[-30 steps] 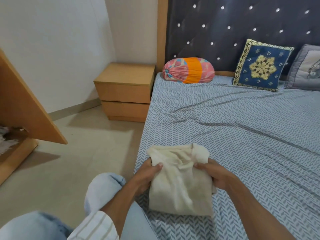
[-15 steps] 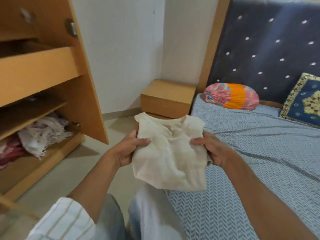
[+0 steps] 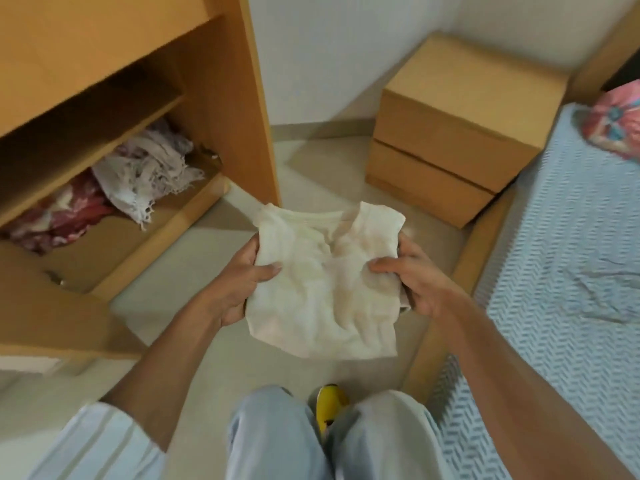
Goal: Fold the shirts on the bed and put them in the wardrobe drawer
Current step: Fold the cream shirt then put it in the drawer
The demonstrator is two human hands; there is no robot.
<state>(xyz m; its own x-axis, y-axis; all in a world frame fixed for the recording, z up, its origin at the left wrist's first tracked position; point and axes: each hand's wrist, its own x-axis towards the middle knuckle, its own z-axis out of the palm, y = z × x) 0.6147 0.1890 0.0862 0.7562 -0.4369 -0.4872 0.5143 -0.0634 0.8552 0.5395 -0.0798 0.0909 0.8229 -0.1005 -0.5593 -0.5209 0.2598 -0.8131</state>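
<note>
Both hands grip our folded cream shirt (image 3: pixel 322 289) at its sides, left hand (image 3: pixel 239 285) and right hand (image 3: pixel 412 278), above the floor (image 3: pixel 311 161) between wardrobe (image 3: pixel 221 98) and bed (image 3: pixel 568 258). Half a second earlier we held it higher, nearer the bed.

The wardrobe drawer (image 3: pixel 114 237) stands open, its right and front part bare board. At its back lie a white lace cloth (image 3: pixel 145 171) and a red cloth (image 3: pixel 59 216). A shelf (image 3: pixel 86 123) overhangs it from above. The wardrobe side panel (image 3: pixel 256 98) stands just right of the drawer.
</note>
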